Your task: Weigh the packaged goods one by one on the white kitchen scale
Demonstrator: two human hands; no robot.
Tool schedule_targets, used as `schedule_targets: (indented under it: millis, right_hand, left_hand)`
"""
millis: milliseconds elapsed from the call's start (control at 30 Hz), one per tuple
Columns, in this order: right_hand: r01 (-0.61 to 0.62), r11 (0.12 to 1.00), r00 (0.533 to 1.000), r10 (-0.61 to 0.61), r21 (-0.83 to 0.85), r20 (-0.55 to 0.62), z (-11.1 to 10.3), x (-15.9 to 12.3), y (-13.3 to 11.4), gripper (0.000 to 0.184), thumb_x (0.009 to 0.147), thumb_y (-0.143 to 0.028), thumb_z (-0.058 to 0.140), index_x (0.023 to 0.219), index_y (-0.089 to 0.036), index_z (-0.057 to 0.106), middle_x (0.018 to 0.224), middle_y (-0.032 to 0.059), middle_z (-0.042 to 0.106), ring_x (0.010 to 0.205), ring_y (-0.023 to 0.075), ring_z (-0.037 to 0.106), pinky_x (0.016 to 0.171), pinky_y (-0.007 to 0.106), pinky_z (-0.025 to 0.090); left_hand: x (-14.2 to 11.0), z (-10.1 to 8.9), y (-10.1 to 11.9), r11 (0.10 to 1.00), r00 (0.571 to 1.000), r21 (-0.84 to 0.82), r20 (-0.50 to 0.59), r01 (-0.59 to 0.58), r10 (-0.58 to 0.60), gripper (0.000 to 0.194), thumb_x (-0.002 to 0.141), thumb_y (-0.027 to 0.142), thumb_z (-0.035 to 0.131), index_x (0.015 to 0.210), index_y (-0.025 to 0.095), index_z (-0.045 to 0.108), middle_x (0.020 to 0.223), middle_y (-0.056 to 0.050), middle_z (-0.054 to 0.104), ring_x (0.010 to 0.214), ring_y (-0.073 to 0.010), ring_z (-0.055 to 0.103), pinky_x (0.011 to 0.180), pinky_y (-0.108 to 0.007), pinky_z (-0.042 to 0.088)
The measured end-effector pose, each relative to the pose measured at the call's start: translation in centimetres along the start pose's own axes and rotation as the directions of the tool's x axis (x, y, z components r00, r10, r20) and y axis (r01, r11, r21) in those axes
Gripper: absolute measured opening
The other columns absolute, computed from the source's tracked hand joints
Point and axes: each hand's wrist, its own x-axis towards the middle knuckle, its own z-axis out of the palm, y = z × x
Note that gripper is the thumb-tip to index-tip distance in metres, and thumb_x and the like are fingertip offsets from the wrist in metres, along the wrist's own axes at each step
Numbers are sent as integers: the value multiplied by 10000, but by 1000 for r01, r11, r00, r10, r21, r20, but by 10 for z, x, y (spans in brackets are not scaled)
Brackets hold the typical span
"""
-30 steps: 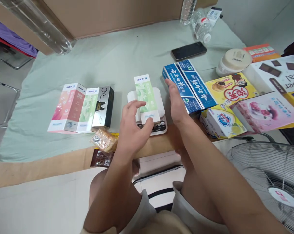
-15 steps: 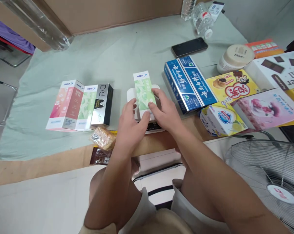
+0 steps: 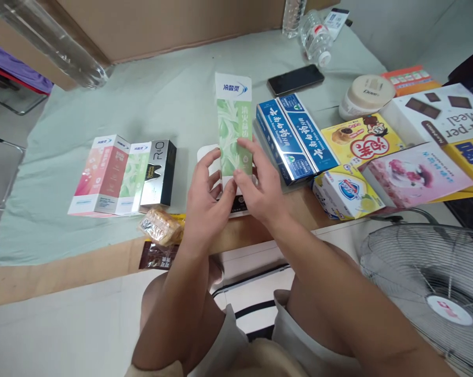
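Between my two hands a green and white toothpaste box [image 3: 235, 125] is tilted up, its far end raised toward me. My left hand [image 3: 209, 196] is closed around its near left edge, thumb on the lower front. My right hand [image 3: 262, 188] grips the near right side, with thumb and index finger on the printed face. Under the box and my fingers lies a white item [image 3: 205, 152], mostly covered, so its kind is hidden. A dark printed strip [image 3: 239, 205] shows below the box at the table's edge.
Left stand pink [image 3: 103, 175], green [image 3: 133, 178] and silver-black [image 3: 158, 173] boxes; a wrapped snack [image 3: 160, 226] lies nearer. Rightward are blue toothpaste boxes [image 3: 295, 139], a phone [image 3: 295, 79], a soap box [image 3: 346, 192], a cream jar [image 3: 365, 97] and a bottle [image 3: 315, 39]. A fan [image 3: 425, 283] stands low right.
The green toothpaste box has tilted up, its far end rising toward the camera, with both hands still on it. The view has shifted slightly.
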Motion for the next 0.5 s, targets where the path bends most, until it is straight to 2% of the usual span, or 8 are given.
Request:
schedule_targets:
  millis: [100,167,300,400,500]
  right_hand:
    - [55,998,994,-55,-11,-95,0,-1,-1,415,1012,-368,479,1398,-224,527,1574,172,530,1550,266,454,1232,493,475]
    - [60,998,985,-64,-29,-161,-1,0,-2,385,1014,-358,473,1365,-220,548,1549,181,528,1511,253,493,1213,480,497]
    - [78,991,972,-101,-113,-211,-11,3,-6,343,1019,-339,458,1325,-219,556,1501,174,548,1439,243,549,1218,477,493]
    - [118,971,958,-167,-209,-232,-24,5,-13,330,1018,-332,445,1301,-210,564,1497,180,548,1460,265,521,1254,483,449]
    - [197,951,898,-273,-238,-345,-37,5,-24,267,1003,-291,448,1204,-203,601,1389,177,615,1390,257,571,1218,456,488]
  left_hand:
    - [3,5,0,997,998,-65,-37,-52,50,528,889,524,788,1334,307,606,1565,-82,568,1286,-262,695,991,-332,634]
    - [5,8,-2,991,998,-118,-31,-59,56,536,869,509,819,1318,295,619,1518,-86,610,1287,-261,701,1019,-339,624]
    - [7,11,-1,981,999,-191,-25,-28,24,557,848,487,846,1319,286,627,1282,-89,750,1240,-264,734,1035,-367,619]
    - [15,11,8,979,997,-204,-75,11,-27,518,821,452,872,1270,283,676,1104,-59,792,1084,-242,780,906,-329,653]
    - [35,18,24,974,998,-219,-26,52,-60,404,810,418,879,1155,254,748,1006,-41,791,929,-216,774,748,-298,645]
